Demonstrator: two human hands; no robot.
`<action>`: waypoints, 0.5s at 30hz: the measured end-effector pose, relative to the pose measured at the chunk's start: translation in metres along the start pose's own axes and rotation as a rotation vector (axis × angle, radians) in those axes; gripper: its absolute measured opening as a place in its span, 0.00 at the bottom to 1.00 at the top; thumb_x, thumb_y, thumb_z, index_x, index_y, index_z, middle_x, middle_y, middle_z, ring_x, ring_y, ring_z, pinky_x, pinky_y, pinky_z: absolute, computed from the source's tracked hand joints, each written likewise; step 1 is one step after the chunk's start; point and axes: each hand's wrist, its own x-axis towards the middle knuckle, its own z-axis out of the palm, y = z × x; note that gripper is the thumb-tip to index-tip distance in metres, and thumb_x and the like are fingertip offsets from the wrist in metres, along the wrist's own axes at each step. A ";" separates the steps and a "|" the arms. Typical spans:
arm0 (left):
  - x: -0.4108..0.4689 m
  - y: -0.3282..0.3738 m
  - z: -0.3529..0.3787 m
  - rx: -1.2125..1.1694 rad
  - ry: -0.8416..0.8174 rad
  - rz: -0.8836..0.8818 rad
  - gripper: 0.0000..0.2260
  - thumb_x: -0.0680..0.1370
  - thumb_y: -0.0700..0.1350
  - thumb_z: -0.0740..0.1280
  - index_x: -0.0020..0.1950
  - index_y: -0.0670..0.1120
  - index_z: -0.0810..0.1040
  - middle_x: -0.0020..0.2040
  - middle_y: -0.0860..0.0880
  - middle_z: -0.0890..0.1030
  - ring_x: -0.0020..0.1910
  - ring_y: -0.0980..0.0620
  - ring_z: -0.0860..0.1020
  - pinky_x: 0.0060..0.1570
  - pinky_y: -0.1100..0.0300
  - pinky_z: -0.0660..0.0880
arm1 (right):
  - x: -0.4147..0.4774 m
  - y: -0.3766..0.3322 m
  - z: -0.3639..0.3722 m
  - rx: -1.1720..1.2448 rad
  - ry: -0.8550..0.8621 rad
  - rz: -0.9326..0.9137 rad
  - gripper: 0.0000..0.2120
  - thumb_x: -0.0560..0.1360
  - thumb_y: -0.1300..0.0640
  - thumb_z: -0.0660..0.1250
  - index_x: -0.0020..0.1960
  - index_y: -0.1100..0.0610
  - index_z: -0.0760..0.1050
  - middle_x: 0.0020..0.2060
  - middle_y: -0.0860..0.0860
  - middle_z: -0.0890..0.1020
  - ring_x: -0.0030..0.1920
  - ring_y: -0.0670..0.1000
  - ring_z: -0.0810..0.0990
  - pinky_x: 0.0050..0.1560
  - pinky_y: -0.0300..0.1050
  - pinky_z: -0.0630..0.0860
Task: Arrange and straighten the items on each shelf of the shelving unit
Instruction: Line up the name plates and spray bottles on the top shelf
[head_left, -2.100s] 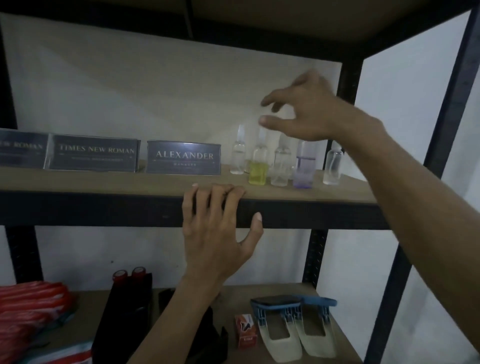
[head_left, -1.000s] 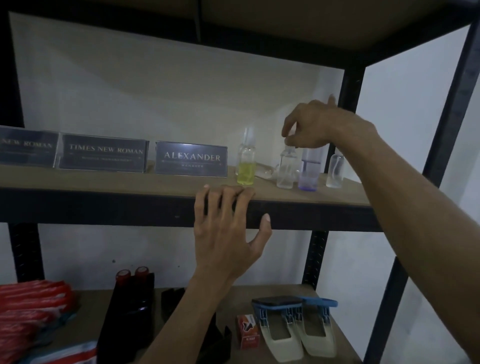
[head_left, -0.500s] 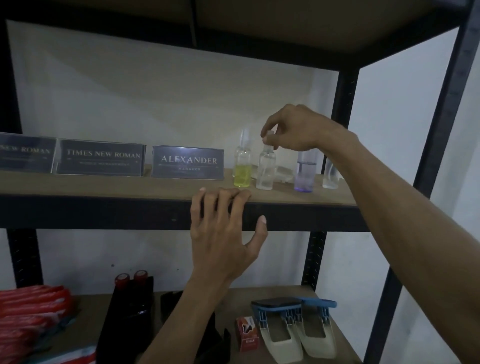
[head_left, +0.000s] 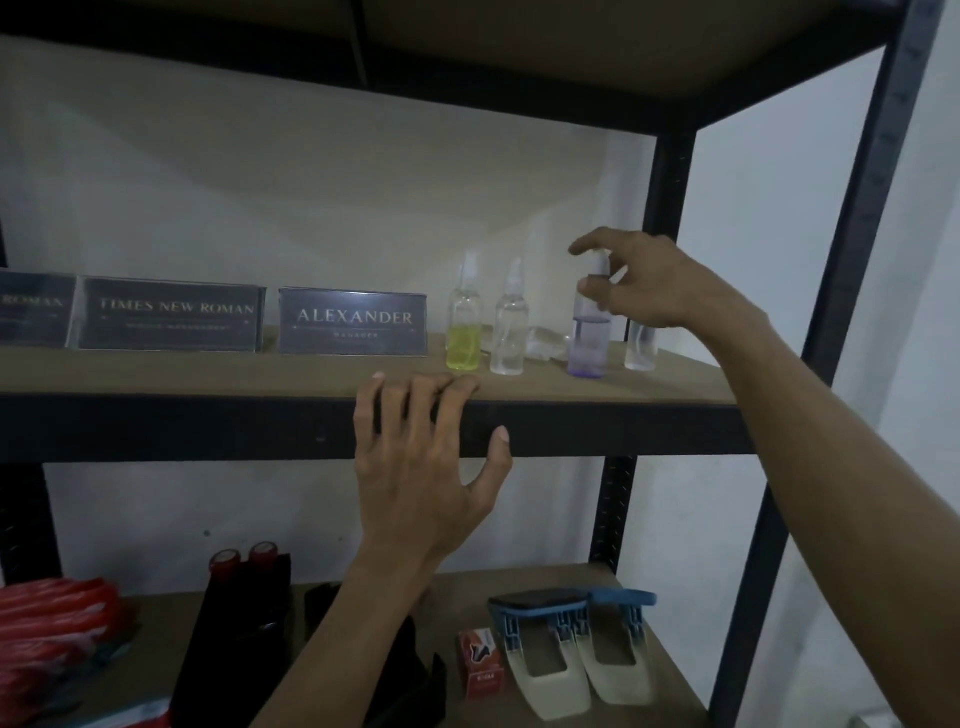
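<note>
**Hands at a shelf of small spray bottles**

A dark metal shelving unit (head_left: 670, 218) with wooden boards is seen from the front. On the upper shelf (head_left: 208, 371), three dark name plates are stood in a row along the left and middle; the nearest to the middle reads "ALEXANDER" (head_left: 353, 322), the one to its left "TIMES NEW ROMAN" (head_left: 171, 314), and the third (head_left: 34, 309) is cut off by the frame edge.

Toward the right end of the same shelf, four small spray bottles are stood upright, a little apart: one with yellow liquid (head_left: 464, 322), a clear one (head_left: 511, 325) just beside it, one with a purple tint (head_left: 589, 332), and a clear one (head_left: 641, 345) nearest the right post. Something clear and crumpled (head_left: 545, 343) is lying behind them.

The right hand (head_left: 649, 280) is held at the top of the purple bottle, its thumb and forefinger spread apart around the spray head; whether they touch it cannot be told. The left hand (head_left: 421, 467) is rested open on the front edge of the upper shelf, fingers on the board.

On the lower shelf (head_left: 670, 670), red packets (head_left: 52, 623), dark holders (head_left: 244, 639), a small red box (head_left: 480, 662) and two hole punches (head_left: 571, 649) are laid.
</note>
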 end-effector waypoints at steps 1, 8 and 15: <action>0.000 0.000 0.000 0.001 -0.002 0.001 0.22 0.77 0.58 0.65 0.61 0.44 0.81 0.56 0.45 0.80 0.59 0.41 0.75 0.72 0.43 0.63 | -0.002 0.000 0.000 0.023 0.014 -0.006 0.23 0.81 0.49 0.67 0.73 0.40 0.66 0.58 0.56 0.80 0.52 0.53 0.80 0.57 0.52 0.76; 0.000 0.001 0.000 0.007 -0.001 -0.001 0.22 0.77 0.58 0.66 0.61 0.43 0.80 0.56 0.44 0.80 0.58 0.42 0.75 0.72 0.42 0.64 | -0.007 -0.018 0.006 0.202 0.037 -0.057 0.35 0.79 0.49 0.71 0.79 0.40 0.54 0.53 0.49 0.79 0.41 0.51 0.86 0.55 0.54 0.83; 0.000 0.002 0.000 0.019 -0.004 0.001 0.22 0.77 0.59 0.65 0.61 0.43 0.81 0.56 0.44 0.80 0.58 0.41 0.75 0.72 0.42 0.63 | -0.006 -0.031 0.020 0.313 0.071 -0.084 0.36 0.79 0.47 0.71 0.79 0.42 0.53 0.51 0.47 0.79 0.43 0.51 0.86 0.52 0.53 0.84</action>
